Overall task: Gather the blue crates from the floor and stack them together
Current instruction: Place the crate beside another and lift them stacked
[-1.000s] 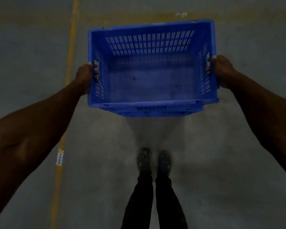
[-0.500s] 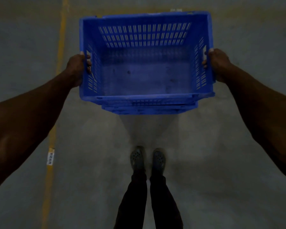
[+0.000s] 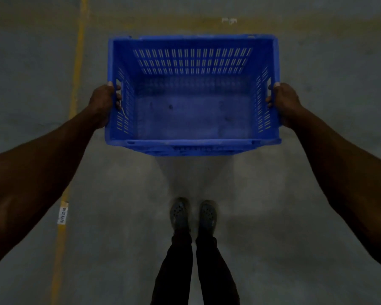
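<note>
The blue crate (image 3: pixel 191 102) is hanging in the air out in front of the person, clear of the floor (image 3: pixel 317 194) and above the spot just ahead of the shoes (image 3: pixel 193 215). Compared with a second ago it is sitting squarer to the view, and the yellow floor line (image 3: pixel 76 89) with its white label (image 3: pixel 62 215) is lying in a slightly different place beside the left forearm, so the person appears to be shifting or turning slightly while carrying it. A second blue edge is peeking out under the near rim; it may be another crate nested below, but that is hard to tell in this dim light. No other crates are showing on the floor here, so the crate is, by my reading, being carried toward wherever the stack is going.

The left hand (image 3: pixel 103 104) is gripping the left wall at its handle slot, fingers curling in through the opening and thumb on the rim. The right hand (image 3: pixel 283 102) is mirroring it on the right wall, closed around that handle in the same way. Both arms are reaching forward and nearly straight, holding the crate level with its open top facing up and nothing inside it.
</note>
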{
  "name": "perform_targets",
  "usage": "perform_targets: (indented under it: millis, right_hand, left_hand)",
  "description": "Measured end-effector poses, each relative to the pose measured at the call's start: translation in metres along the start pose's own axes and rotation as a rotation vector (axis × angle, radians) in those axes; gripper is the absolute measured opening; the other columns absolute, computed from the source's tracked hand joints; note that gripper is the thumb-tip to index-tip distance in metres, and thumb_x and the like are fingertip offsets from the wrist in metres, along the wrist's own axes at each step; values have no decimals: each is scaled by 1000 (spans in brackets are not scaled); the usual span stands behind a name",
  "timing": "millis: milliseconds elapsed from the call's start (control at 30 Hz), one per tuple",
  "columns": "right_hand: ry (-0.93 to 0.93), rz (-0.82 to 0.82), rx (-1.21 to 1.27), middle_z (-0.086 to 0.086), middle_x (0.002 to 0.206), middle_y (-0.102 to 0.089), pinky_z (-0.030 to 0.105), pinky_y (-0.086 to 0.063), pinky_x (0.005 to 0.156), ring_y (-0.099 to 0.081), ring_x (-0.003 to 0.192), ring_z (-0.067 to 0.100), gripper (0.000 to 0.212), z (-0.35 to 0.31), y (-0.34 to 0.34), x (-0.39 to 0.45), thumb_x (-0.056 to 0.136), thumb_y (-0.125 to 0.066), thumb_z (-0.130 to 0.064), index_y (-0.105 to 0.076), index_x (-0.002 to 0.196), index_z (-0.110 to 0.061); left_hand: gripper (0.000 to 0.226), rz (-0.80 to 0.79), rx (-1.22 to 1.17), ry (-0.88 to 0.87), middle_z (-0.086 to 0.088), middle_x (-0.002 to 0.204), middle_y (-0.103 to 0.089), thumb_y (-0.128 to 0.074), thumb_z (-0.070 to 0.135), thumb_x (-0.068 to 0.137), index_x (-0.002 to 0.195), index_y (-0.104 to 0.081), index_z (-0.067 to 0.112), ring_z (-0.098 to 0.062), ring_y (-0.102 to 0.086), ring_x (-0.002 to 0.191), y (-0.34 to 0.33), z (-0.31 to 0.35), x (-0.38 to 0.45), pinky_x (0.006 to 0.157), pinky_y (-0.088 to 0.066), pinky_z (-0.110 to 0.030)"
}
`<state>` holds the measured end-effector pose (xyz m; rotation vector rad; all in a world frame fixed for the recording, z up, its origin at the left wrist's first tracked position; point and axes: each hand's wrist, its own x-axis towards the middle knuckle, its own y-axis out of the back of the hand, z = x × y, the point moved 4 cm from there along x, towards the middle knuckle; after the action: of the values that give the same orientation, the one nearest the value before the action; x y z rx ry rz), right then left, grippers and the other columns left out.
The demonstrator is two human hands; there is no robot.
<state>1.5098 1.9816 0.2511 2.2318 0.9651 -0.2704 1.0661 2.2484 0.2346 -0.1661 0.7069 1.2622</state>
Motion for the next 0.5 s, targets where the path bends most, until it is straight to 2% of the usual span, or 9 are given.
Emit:
perform_targets:
  millis: [133, 300, 400, 500]
  right_hand:
    - [-1, 10, 12, -4, 71, -54, 18, -43, 54, -49, 56, 7, 30, -8, -1, 2, 105, -30, -37, -50, 106, -16]
    - [8, 37, 31, -5, 70, -56, 16, -42, 51, -50, 46, -1, 30, -3, 0, 4, 105, -31, -38, -53, 106, -17]
    - [7, 27, 36, -5, 71, -56, 15, -42, 52, -50, 55, 4, 31, -1, 1, -2, 105, -31, -38, -53, 108, -17]
    - [-13, 18, 37, -5, 72, -56, 20, -43, 57, -50, 59, 7, 31, -2, 2, -6, 105, -31, -38, -54, 109, -17]
  left_hand:
    - [30, 16, 43, -28, 3, 76, -54, -36, 38, 105, 99, -59, 20, -9, -48, 56, 2, 2, 7, 62, -46, -28]
    - [30, 0, 45, -48, 3, 77, -55, -37, 41, 104, 102, -60, 21, -8, -50, 56, 0, -3, 6, 64, -46, -28]
    - [31, -17, 71, -52, 3, 77, -54, -35, 40, 107, 106, -58, 20, -8, -50, 56, 0, -4, 2, 61, -48, -26]
    - [31, -47, 62, -43, 0, 79, -57, -33, 43, 107, 105, -56, 21, -11, -53, 61, 1, -6, 1, 66, -49, -29]
